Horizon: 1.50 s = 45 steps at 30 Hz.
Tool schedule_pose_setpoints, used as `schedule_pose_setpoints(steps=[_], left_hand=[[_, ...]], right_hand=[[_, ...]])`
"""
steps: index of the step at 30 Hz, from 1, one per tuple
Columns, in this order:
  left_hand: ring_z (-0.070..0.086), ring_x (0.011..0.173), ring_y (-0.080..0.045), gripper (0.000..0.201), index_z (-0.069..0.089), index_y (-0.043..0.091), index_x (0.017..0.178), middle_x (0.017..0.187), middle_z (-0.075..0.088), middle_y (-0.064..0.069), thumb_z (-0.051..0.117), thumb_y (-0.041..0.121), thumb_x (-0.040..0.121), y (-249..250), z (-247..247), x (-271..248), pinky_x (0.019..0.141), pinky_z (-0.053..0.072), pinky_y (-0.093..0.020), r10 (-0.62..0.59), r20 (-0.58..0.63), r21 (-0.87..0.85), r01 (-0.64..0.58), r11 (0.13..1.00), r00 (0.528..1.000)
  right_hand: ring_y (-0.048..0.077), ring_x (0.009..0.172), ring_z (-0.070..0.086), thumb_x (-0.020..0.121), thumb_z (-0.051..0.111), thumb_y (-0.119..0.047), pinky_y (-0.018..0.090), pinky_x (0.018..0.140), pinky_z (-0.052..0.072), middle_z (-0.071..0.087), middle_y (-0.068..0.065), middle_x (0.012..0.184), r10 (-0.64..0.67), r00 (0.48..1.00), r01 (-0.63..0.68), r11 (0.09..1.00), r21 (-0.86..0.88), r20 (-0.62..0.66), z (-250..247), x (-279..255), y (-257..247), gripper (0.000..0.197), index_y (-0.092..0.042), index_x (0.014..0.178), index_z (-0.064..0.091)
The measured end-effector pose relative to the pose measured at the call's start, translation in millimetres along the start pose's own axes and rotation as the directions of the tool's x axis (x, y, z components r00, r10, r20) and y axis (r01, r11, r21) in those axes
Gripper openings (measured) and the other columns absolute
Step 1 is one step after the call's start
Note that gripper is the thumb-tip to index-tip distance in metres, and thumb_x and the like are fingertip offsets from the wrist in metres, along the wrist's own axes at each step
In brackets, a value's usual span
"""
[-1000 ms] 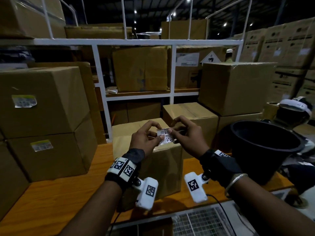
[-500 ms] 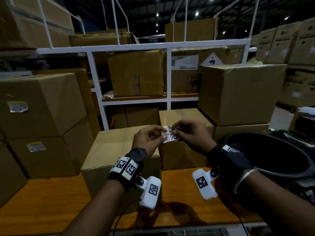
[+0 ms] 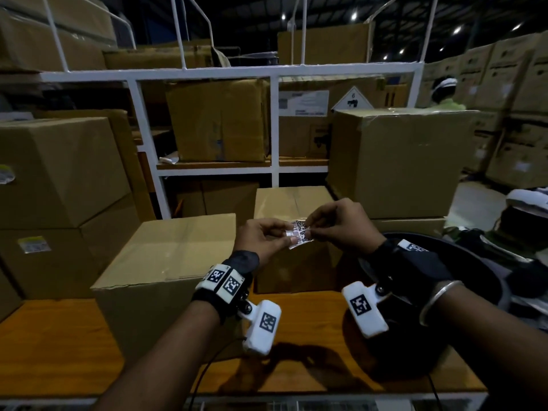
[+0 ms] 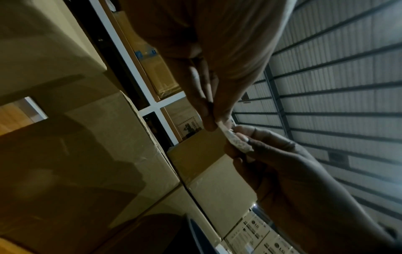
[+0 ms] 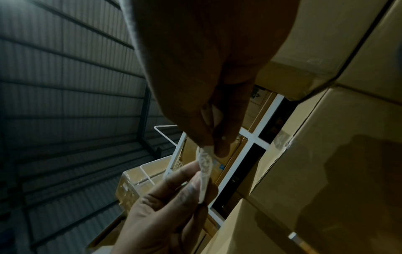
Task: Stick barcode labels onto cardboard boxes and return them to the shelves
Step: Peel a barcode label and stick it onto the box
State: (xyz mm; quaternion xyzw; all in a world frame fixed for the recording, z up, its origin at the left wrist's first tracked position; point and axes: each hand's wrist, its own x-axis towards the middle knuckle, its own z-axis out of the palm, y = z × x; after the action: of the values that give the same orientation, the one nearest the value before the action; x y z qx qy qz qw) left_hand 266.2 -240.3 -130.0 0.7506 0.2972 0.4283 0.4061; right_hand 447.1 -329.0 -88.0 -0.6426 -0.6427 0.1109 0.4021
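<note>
Your left hand [image 3: 261,238] and right hand [image 3: 341,225] both pinch the small white printed barcode label [image 3: 301,234], held in the air above the plain brown cardboard box [image 3: 166,262] on the orange wooden table [image 3: 59,336]. The label looks thin, limp and probably sticky: pinch only its edges, and keep it taut so it doesn't curl onto itself.

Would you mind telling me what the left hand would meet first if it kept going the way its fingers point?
Probably the right hand, which pinches the same barcode label directly ahead; depth looks matched.
</note>
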Motion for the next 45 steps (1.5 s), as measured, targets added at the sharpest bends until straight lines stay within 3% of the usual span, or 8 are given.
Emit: schedule_pose_setpoints(steps=[7,11,20,24,30,36,39,45], left_hand=[[0.070,0.074,-0.014,0.023,0.073,0.019,0.084,0.082,0.074,-0.010,0.085,0.006,0.071,-3,44,11,0.077,0.060,-0.032,0.057,0.103,-0.107,-0.046,0.993,0.993],[0.066,0.070,-0.004,0.023,0.072,0.010,0.091,0.079,0.071,-0.005,0.080,-0.003,0.073,-8,61,16,0.069,0.055,-0.021,0.043,0.155,-0.193,-0.013,0.981,0.987],[0.069,0.086,-0.014,0.013,0.078,0.016,0.098,0.093,0.075,-0.002,0.074,0.015,0.085,-6,96,21,0.076,0.055,-0.026,0.030,0.231,0.105,-0.055,0.993,0.972],[0.064,0.099,-0.011,0.017,0.077,0.025,0.102,0.105,0.073,0.003,0.072,0.027,0.086,1,110,16,0.080,0.045,-0.018,0.013,0.353,0.347,-0.144,0.927,0.935],[0.064,0.103,-0.015,0.022,0.074,0.019,0.107,0.111,0.072,-0.001,0.071,0.027,0.087,2,128,14,0.084,0.046,-0.020,-0.040,0.397,0.410,-0.138,0.902,0.917],[0.067,0.097,-0.017,0.020,0.074,0.018,0.102,0.101,0.074,-0.002,0.073,0.029,0.085,-4,132,11,0.089,0.053,-0.030,-0.107,0.384,0.434,-0.076,0.898,0.917],[0.067,0.096,-0.015,0.020,0.074,0.016,0.103,0.100,0.074,-0.003,0.073,0.026,0.085,-5,128,10,0.087,0.051,-0.024,-0.100,0.359,0.431,-0.070,0.900,0.928],[0.067,0.097,-0.014,0.021,0.073,0.014,0.105,0.102,0.074,-0.003,0.073,0.022,0.086,-12,108,8,0.088,0.053,-0.027,-0.087,0.354,0.404,-0.068,0.912,0.931]], right_hand=[[-0.009,0.066,0.066,0.076,0.086,-0.009,0.007,0.058,0.047,0.072,-0.012,0.070,0.046,0.998,-0.038,0.988,-0.151,0.046,-40,-5,15,0.015,-0.015,0.086,0.077],[0.004,0.060,0.069,0.075,0.086,-0.005,0.018,0.057,0.051,0.075,-0.002,0.068,0.176,0.984,-0.175,0.984,-0.047,0.032,-51,-11,28,0.012,-0.010,0.081,0.077],[-0.002,0.072,0.062,0.080,0.082,-0.016,0.002,0.053,0.038,0.067,-0.013,0.074,0.145,0.987,-0.100,0.898,-0.428,0.073,-71,-13,37,0.008,-0.018,0.087,0.078],[0.015,0.088,0.065,0.086,0.076,-0.014,0.019,0.069,0.045,0.070,-0.002,0.092,0.192,0.963,-0.038,0.790,-0.612,0.188,-78,-7,44,0.010,-0.020,0.093,0.077],[0.026,0.090,0.068,0.092,0.069,-0.024,0.043,0.085,0.059,0.070,0.007,0.096,0.362,0.899,-0.054,0.648,-0.760,0.246,-76,-8,55,0.015,-0.015,0.103,0.074],[0.029,0.096,0.067,0.094,0.068,-0.028,0.041,0.086,0.057,0.068,0.010,0.107,0.457,0.864,-0.089,0.549,-0.831,0.210,-68,-14,63,0.030,-0.010,0.118,0.068],[0.032,0.108,0.064,0.101,0.057,-0.023,0.037,0.087,0.051,0.064,0.014,0.115,0.486,0.856,-0.155,0.570,-0.807,0.179,-63,-19,69,0.033,-0.003,0.126,0.064],[0.034,0.098,0.066,0.096,0.063,-0.028,0.044,0.085,0.055,0.065,0.013,0.108,0.452,0.877,-0.165,0.602,-0.781,0.163,-67,-19,56,0.030,-0.012,0.120,0.068]])
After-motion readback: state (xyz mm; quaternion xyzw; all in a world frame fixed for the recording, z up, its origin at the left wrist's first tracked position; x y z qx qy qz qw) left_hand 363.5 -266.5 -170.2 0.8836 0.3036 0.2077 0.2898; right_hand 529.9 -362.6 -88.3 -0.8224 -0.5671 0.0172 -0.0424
